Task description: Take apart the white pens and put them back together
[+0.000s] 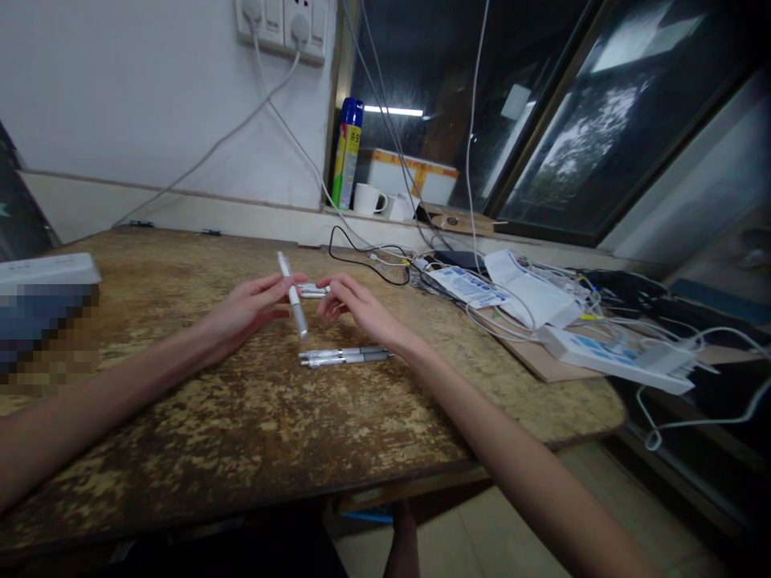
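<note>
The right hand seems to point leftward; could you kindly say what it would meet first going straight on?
Most likely the slim white-and-grey pen in the left hand, though depth between it and the right hand is unclear.

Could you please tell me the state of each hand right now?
Left hand: closed on a slim white-and-grey pen.
Right hand: loosely curled, partly open, nothing visibly held.

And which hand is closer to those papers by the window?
The right one. The right hand is left of the papers, apart from them; the left hand, holding a pen, is farther left.
</note>
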`<act>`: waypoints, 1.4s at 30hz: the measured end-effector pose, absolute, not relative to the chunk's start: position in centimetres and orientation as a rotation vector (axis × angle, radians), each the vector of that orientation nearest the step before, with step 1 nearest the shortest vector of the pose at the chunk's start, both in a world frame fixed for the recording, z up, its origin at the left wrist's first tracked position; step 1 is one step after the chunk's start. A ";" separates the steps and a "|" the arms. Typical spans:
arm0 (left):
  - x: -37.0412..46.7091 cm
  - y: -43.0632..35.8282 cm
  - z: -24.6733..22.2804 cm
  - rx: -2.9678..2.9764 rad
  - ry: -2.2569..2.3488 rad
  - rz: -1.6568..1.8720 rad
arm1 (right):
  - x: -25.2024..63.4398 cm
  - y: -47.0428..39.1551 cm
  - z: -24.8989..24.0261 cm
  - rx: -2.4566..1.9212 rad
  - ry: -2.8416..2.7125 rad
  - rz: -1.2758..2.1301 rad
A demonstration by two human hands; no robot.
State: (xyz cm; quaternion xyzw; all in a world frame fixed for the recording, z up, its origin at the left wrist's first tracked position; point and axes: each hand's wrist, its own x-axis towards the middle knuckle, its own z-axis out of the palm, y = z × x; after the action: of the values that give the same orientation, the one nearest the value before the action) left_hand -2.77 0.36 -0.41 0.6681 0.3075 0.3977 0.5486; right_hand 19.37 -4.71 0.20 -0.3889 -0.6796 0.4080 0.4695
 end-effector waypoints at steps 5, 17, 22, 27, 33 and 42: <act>-2.2 -0.9 -0.1 1.642 0.675 0.770 | 19.0 -4.5 0.4 -0.904 -1.643 0.885; -2.0 -1.2 -0.1 1.800 0.695 0.750 | 19.8 -3.3 -0.1 -0.820 -1.167 0.945; -2.3 -0.8 -0.5 1.825 0.722 0.748 | 20.9 -2.8 0.5 -0.657 -1.023 0.970; -2.6 -0.3 -0.5 1.886 0.817 0.757 | 22.4 -3.0 1.6 -0.667 -1.011 0.958; -2.7 -0.8 0.0 2.209 0.973 0.769 | 22.6 -3.8 2.2 -0.664 -0.973 0.976; -3.1 -0.6 -0.2 2.586 0.955 0.677 | 22.4 -4.2 2.6 -0.477 -0.803 1.108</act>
State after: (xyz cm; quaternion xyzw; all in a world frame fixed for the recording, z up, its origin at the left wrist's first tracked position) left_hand -3.07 -0.63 -0.19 0.9006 0.3325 0.2357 0.1509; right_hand 22.43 -4.22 2.60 -0.2183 -0.3672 0.5068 0.7487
